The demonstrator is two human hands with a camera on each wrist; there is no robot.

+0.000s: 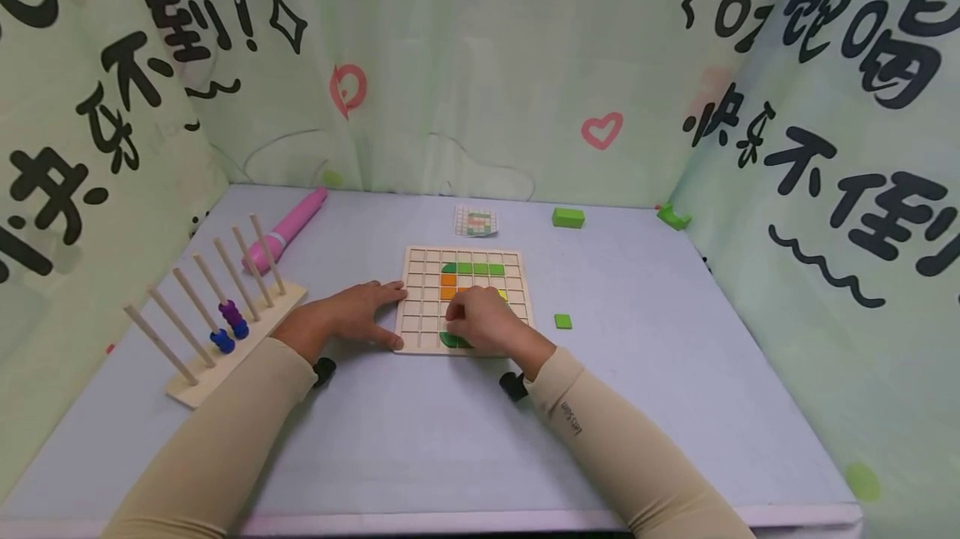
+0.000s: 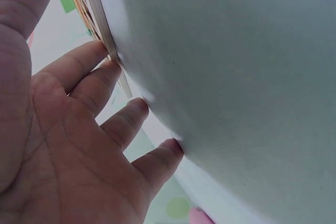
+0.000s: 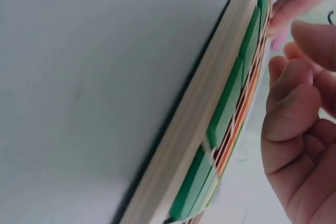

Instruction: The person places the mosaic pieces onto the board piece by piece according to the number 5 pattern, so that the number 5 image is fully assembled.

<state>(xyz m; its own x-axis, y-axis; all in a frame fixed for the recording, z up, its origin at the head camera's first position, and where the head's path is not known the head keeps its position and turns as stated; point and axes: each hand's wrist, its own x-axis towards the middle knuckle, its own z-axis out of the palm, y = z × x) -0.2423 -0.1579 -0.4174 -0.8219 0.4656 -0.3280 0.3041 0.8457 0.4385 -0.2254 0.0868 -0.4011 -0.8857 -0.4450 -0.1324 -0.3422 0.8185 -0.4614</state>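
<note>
A wooden grid board [image 1: 422,306] lies on the table, with light green tiles [image 1: 481,269], orange tiles [image 1: 448,286] and some yellow in its cells. Along its near side sit dark green tiles [image 3: 227,103]. My left hand [image 1: 348,314] has its fingers spread, and the fingertips touch the board's left edge; the left wrist view shows the palm bare. Above the near part of the board is my right hand [image 1: 487,322], fingers curled in toward the thumb. Whether a tile is between those fingertips is hidden. A loose green tile [image 1: 562,321] lies right of the board.
Left stands a wooden peg rack [image 1: 292,297] with purple and blue beads [image 1: 230,314]. Behind it lies a pink stick-shaped thing [image 1: 292,222]. Beyond the board are a patterned card [image 1: 476,222], a green block [image 1: 567,217] and a green curved piece [image 1: 673,217]. Printed curtains [image 1: 480,64] surround the table.
</note>
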